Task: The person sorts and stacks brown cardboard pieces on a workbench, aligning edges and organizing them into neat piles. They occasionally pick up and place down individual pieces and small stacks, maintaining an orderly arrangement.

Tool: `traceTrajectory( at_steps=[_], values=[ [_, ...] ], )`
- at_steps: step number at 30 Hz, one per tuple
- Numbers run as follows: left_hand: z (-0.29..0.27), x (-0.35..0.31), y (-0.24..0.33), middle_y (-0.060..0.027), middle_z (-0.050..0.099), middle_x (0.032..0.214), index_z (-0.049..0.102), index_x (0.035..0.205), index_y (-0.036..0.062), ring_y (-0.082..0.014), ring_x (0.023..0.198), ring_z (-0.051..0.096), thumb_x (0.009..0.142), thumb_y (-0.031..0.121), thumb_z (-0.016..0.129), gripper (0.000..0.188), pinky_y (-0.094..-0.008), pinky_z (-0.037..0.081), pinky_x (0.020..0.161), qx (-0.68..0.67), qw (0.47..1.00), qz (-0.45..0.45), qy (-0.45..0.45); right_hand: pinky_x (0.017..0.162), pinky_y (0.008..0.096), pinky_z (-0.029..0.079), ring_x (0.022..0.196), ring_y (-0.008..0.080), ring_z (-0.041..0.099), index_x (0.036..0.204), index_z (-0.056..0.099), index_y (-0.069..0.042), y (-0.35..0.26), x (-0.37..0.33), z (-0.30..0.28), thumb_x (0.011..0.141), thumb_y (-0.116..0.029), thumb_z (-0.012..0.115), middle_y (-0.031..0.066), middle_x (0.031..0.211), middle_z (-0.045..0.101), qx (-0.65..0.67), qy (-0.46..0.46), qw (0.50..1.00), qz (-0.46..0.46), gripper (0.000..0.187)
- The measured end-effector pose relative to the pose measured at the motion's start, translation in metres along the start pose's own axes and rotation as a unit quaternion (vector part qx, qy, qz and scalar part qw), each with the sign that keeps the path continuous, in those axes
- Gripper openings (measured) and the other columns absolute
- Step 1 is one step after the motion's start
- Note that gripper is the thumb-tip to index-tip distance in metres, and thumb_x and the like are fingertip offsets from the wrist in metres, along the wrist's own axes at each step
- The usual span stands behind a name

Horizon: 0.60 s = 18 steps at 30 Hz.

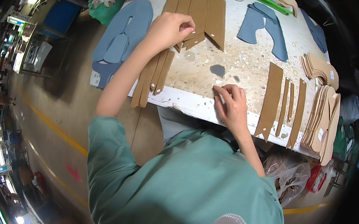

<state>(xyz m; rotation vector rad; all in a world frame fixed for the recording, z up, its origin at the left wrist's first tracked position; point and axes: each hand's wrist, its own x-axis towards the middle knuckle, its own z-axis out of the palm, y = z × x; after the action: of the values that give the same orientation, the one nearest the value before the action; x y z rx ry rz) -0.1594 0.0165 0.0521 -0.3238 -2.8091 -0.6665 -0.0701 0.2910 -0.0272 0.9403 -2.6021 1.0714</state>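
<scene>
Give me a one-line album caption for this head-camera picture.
Left hand pinches tan strips on a worn worktable; right hand rests near its front edge.

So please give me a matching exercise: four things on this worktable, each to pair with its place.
1. fanned brown leather strips
2. blue-grey felt cutouts
3. stack of beige curved pieces
4. small dark grey patch

a. table's right edge
b. under left hand
c. table's left end
d. bare tabletop between the hands

Pairs: 1-b, 2-c, 3-a, 4-d
</scene>
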Motion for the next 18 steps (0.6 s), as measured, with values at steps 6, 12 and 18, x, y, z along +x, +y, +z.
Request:
traceTrajectory(
  at_steps=[6,12,18],
  values=[
    [0.042,0.029,-0.039,-0.0092,0.070,0.085,0.070,0.092,0.0038,-0.0218,0.079,0.069,0.076,0.023,0.079,0.026,-0.0310,0.055,0.073,0.051,0.997,0.052,-0.041,0.086,0.0415,0.052,0.098,0.0331,0.061,0.113,0.067,-0.005,-0.017,0.014,-0.085,0.085,-0.020,0.069,0.0160,0.098,0.065,0.012,-0.208,0.978,-0.032,0.032],
    [0.033,0.040,-0.055,-0.0091,0.073,0.086,0.073,0.092,0.0026,-0.0166,0.077,0.071,0.076,0.020,0.079,0.024,-0.0286,0.056,0.072,-0.043,0.990,-0.017,-0.135,0.077,0.0418,0.054,0.084,0.0334,0.068,0.106,0.070,-0.003,0.036,0.122,-0.085,0.086,-0.019,0.067,0.0163,0.088,0.070,-0.068,-0.142,0.985,-0.066,0.026],
    [0.019,0.038,-0.037,-0.0111,0.073,0.087,0.072,0.094,0.0045,-0.0232,0.079,0.071,0.082,0.013,0.070,0.015,-0.0324,0.055,0.073,-0.030,0.999,-0.005,-0.041,0.078,0.0446,0.055,0.088,0.0344,0.068,0.101,0.071,-0.004,0.064,0.180,-0.004,0.081,-0.023,0.071,0.0176,0.092,0.070,-0.056,-0.098,0.993,-0.036,0.028]
  ],
)
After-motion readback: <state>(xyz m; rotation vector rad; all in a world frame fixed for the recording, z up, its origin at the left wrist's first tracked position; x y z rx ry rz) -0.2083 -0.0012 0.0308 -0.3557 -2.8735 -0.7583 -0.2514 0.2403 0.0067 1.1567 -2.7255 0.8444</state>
